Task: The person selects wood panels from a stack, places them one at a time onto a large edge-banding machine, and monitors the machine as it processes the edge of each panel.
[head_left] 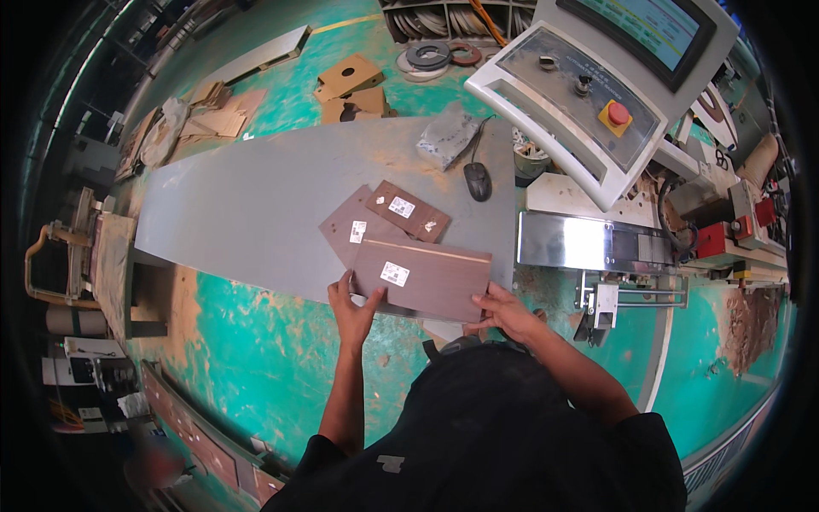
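Observation:
A brown wood-grain panel point(435, 277) with a white label is held at the near edge of a grey table point(230, 205). At its left end my left hand point(352, 309) grips the near corner, thumb on the face. My right hand point(505, 311) pinches the lower right corner, its fingers partly hidden under the board. Behind it lie two more labelled panels on the tabletop: a small dark one point(426, 224) and a squarish one point(345, 218), which the held panel and the small one partly cover.
A black computer mouse point(478, 182) and a clear plastic bag point(448, 136) lie on the table's far right. A machine control panel point(589, 98) with a red stop button overhangs that side, above a metal machine bed point(589, 241). Cardboard pieces point(351, 81) lie on the green floor beyond.

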The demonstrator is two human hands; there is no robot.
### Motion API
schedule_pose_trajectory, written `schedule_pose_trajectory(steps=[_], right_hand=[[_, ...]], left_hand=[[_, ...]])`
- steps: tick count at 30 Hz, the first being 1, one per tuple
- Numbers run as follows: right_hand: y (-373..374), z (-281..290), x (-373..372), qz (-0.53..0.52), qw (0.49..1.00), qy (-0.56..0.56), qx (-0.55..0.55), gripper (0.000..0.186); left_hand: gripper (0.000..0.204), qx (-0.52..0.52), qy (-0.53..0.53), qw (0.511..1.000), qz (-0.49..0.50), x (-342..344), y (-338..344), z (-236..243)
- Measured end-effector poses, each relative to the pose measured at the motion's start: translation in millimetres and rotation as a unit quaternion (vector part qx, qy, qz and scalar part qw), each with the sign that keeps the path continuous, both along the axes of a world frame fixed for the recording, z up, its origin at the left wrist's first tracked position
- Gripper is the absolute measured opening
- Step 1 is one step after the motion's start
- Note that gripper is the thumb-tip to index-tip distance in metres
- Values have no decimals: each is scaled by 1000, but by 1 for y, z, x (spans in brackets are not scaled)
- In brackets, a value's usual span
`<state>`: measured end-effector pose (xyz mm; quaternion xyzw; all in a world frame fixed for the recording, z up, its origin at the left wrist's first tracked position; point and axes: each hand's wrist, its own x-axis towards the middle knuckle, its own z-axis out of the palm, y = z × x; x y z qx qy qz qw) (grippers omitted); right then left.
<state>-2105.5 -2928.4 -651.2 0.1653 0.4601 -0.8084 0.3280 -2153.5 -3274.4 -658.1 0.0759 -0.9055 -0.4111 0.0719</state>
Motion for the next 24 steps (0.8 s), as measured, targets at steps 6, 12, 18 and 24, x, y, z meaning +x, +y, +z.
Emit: schedule_pose_trajectory(steps=[6, 12, 18, 24], right_hand=[[134, -15, 54, -141, 983, 68, 94, 42], [236, -51, 95, -232, 967, 32, 99, 41], [249, -121, 100, -591, 803, -4, 80, 37], [158, -77, 59, -520, 847, -38, 104, 42]], left_hand=[[83, -4, 29, 976, -217, 17, 137, 5], [77, -34, 52, 920, -387, -4, 209, -25], [78, -158, 86, 863, -472, -26, 260, -29], [83, -170, 80, 859, -477, -35, 296, -51]])
